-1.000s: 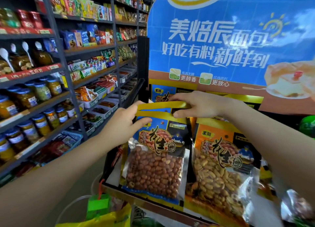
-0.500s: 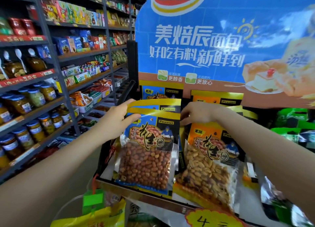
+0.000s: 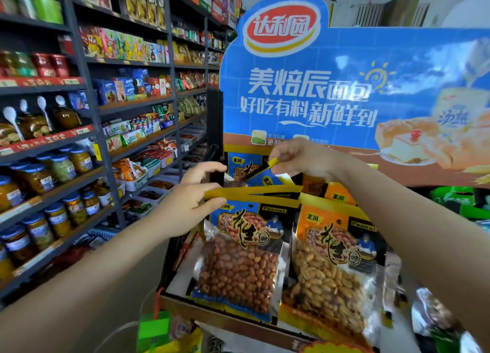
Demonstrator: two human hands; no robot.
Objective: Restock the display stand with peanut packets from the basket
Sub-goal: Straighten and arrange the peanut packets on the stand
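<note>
A blue peanut packet (image 3: 240,262) with red-skinned peanuts leans at the front left of the display stand (image 3: 225,317). My left hand (image 3: 189,204) pinches the left end of its yellow top strip. My right hand (image 3: 305,159) is higher and further back, pinching the yellow top corner of another blue packet (image 3: 252,167) in the back row. An orange peanut packet (image 3: 334,273) with pale peanuts leans at the front right. The basket is not in view.
A blue cardboard bread advert (image 3: 344,87) rises behind the stand. Dark shelving (image 3: 106,108) with jars, boxes and snacks fills the left side. A green tag (image 3: 153,331) and yellow packaging sit below the stand's front edge. Green goods (image 3: 456,201) lie at the right.
My right hand has let go of the front packet's top and risen to a packet in the back row. My left hand stays on the front packet. The camera has tilted up.
</note>
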